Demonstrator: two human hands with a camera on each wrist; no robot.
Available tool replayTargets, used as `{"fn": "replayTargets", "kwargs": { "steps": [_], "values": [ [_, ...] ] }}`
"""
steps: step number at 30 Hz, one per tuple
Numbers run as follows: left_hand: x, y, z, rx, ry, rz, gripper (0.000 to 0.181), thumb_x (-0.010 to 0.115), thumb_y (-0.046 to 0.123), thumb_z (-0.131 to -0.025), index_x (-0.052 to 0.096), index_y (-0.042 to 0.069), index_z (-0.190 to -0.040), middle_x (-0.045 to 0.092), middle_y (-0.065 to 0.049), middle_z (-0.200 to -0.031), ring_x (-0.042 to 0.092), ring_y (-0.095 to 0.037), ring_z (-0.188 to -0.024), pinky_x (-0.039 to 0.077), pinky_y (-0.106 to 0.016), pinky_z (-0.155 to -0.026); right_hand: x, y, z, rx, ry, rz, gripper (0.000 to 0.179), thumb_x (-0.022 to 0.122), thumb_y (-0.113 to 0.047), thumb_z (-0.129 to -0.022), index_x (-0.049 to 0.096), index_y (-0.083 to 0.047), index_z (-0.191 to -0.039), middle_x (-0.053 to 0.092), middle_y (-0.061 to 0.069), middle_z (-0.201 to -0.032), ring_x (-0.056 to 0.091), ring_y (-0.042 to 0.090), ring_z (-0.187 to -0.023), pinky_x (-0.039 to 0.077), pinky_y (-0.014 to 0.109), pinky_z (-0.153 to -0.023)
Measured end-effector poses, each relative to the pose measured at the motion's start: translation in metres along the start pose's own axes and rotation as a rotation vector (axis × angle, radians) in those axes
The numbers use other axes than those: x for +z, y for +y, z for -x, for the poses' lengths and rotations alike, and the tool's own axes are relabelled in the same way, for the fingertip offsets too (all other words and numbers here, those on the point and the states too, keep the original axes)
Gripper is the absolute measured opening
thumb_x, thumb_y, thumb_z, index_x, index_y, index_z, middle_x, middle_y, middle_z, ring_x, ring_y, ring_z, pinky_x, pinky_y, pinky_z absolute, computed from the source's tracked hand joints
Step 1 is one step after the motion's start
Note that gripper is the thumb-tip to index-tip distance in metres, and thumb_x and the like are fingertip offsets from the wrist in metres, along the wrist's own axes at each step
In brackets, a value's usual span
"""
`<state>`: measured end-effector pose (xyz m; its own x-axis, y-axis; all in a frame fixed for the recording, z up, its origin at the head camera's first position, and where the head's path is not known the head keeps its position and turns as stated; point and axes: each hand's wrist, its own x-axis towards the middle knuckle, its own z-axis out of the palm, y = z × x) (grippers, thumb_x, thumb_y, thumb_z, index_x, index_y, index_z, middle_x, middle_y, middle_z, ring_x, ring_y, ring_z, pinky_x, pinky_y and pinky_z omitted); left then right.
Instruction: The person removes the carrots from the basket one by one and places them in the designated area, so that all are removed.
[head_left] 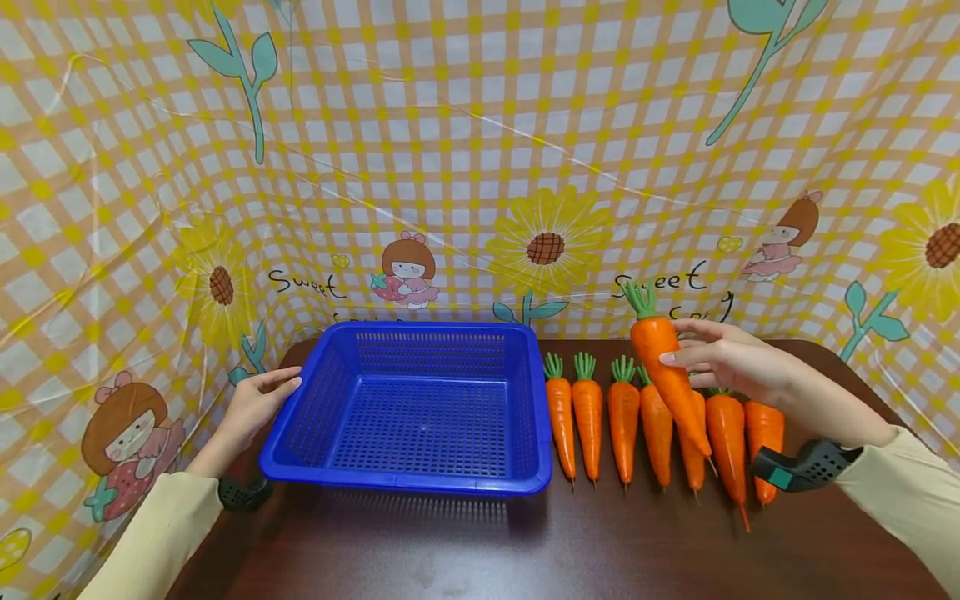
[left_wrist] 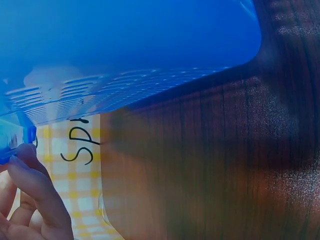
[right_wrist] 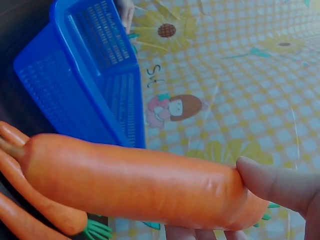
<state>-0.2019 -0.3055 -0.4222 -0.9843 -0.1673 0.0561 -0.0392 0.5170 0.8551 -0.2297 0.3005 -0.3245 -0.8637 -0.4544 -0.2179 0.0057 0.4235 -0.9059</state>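
Observation:
My right hand (head_left: pixel 731 358) grips an orange carrot (head_left: pixel 670 379) near its green top, thumb on one side and fingers behind, raised over the row. In the right wrist view the held carrot (right_wrist: pixel 135 182) lies across the picture, its thin root tip to the left. At the far left, my left hand (head_left: pixel 258 404) holds the rim of a blue plastic basket (head_left: pixel 405 483). The left wrist view has the thumb and a finger of the left hand (left_wrist: pixel 37 195) pinching the basket's edge (left_wrist: pixel 25 135). Nothing lies inside the basket.
Several carrots (head_left: pixel 588 425) lie side by side on the dark wooden table (head_left: pixel 420 550), right of the basket, tops pointing away. The rightmost ones are partly hidden by the right hand and wrist. A checked, flower-patterned cloth (head_left: pixel 465 167) hangs behind the table and along both sides.

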Motion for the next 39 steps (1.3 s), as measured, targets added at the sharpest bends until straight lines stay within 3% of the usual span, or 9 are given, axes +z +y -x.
{"fn": "replayTargets", "kwargs": {
  "steps": [4, 6, 9, 12, 16, 18, 27, 33, 39],
  "values": [
    [0.000, 0.000, 0.000, 0.004, 0.002, 0.004, 0.047, 0.055, 0.026, -0.098, 0.053, -0.003, -0.135, 0.060, -0.025, -0.127, 0.057, 0.009, -0.077, 0.050, -0.015, -0.069, -0.010, 0.008, 0.005, -0.014, 0.029, 0.008, 0.081, 0.050, -0.018, -0.099, -0.006, 0.005, -0.152, 0.048, 0.013, -0.134, 0.059, -0.002, -0.101, 0.052, 0.024, -0.085],
    [0.000, 0.001, 0.001, 0.002, 0.000, 0.012, 0.047, 0.055, 0.025, -0.098, 0.052, -0.004, -0.135, 0.060, -0.025, -0.127, 0.058, 0.008, -0.077, 0.050, -0.015, -0.069, -0.014, 0.012, 0.007, -0.016, 0.037, 0.015, 0.080, 0.049, -0.018, -0.099, -0.007, 0.006, -0.151, 0.048, 0.004, -0.131, 0.059, -0.004, -0.099, 0.052, 0.024, -0.085],
    [-0.001, 0.001, 0.001, 0.000, -0.003, 0.013, 0.047, 0.055, 0.025, -0.099, 0.052, -0.004, -0.136, 0.062, -0.022, -0.124, 0.058, 0.008, -0.076, 0.051, -0.015, -0.069, -0.019, 0.018, 0.010, -0.001, 0.049, 0.040, 0.082, 0.048, -0.021, -0.100, -0.010, 0.007, -0.150, 0.043, 0.016, -0.138, 0.055, -0.008, -0.099, 0.051, 0.023, -0.084],
    [-0.001, 0.002, 0.001, 0.001, -0.004, 0.016, 0.047, 0.055, 0.025, -0.099, 0.052, -0.004, -0.135, 0.061, -0.023, -0.125, 0.058, 0.008, -0.076, 0.051, -0.015, -0.069, -0.022, 0.023, 0.011, 0.012, 0.065, 0.037, 0.084, 0.049, -0.023, -0.099, -0.010, 0.009, -0.149, 0.048, 0.013, -0.134, 0.055, -0.008, -0.097, 0.051, 0.023, -0.083],
    [0.000, 0.002, 0.002, 0.007, -0.002, 0.027, 0.047, 0.055, 0.024, -0.098, 0.052, -0.005, -0.135, 0.058, -0.026, -0.129, 0.058, 0.010, -0.077, 0.050, -0.014, -0.070, -0.026, 0.030, 0.015, 0.016, 0.063, -0.002, 0.082, 0.049, -0.021, -0.100, -0.009, 0.009, -0.149, 0.056, -0.019, -0.109, 0.060, -0.003, -0.096, 0.053, 0.024, -0.081],
    [0.000, 0.002, 0.002, 0.009, 0.001, 0.035, 0.047, 0.056, 0.024, -0.098, 0.052, -0.006, -0.134, 0.060, -0.025, -0.127, 0.058, 0.009, -0.077, 0.051, -0.014, -0.069, -0.029, 0.034, 0.017, 0.015, 0.058, -0.015, 0.081, 0.047, -0.019, -0.100, -0.011, 0.009, -0.149, 0.056, -0.025, -0.104, 0.061, -0.002, -0.096, 0.053, 0.023, -0.081],
    [-0.002, 0.001, 0.005, 0.016, 0.013, 0.038, 0.047, 0.056, 0.024, -0.098, 0.053, -0.006, -0.134, 0.065, -0.018, -0.120, 0.059, 0.007, -0.075, 0.051, -0.016, -0.067, -0.045, 0.048, 0.025, 0.011, 0.094, -0.067, 0.080, 0.044, -0.015, -0.101, -0.016, 0.009, -0.148, 0.059, -0.028, -0.103, 0.064, 0.001, -0.092, 0.055, 0.024, -0.078],
    [-0.004, 0.001, 0.004, -0.003, 0.022, 0.046, 0.047, 0.058, 0.025, -0.097, 0.054, -0.004, -0.133, 0.063, 0.018, -0.084, 0.056, 0.003, -0.070, 0.049, -0.018, -0.062, -0.058, 0.055, 0.032, 0.001, 0.117, -0.062, 0.081, 0.043, -0.013, -0.101, -0.021, 0.011, -0.146, 0.056, -0.032, -0.103, 0.062, -0.004, -0.092, 0.053, 0.022, -0.076],
    [-0.005, 0.001, 0.005, -0.007, 0.021, 0.040, 0.049, 0.058, 0.028, -0.097, 0.054, -0.004, -0.133, 0.059, 0.023, -0.078, 0.055, 0.002, -0.068, 0.048, -0.018, -0.060, -0.066, 0.064, 0.037, 0.010, 0.129, -0.105, 0.078, 0.042, -0.012, -0.102, -0.019, 0.011, -0.145, 0.063, -0.023, -0.101, 0.065, 0.002, -0.090, 0.055, 0.023, -0.075]
  ]
}}
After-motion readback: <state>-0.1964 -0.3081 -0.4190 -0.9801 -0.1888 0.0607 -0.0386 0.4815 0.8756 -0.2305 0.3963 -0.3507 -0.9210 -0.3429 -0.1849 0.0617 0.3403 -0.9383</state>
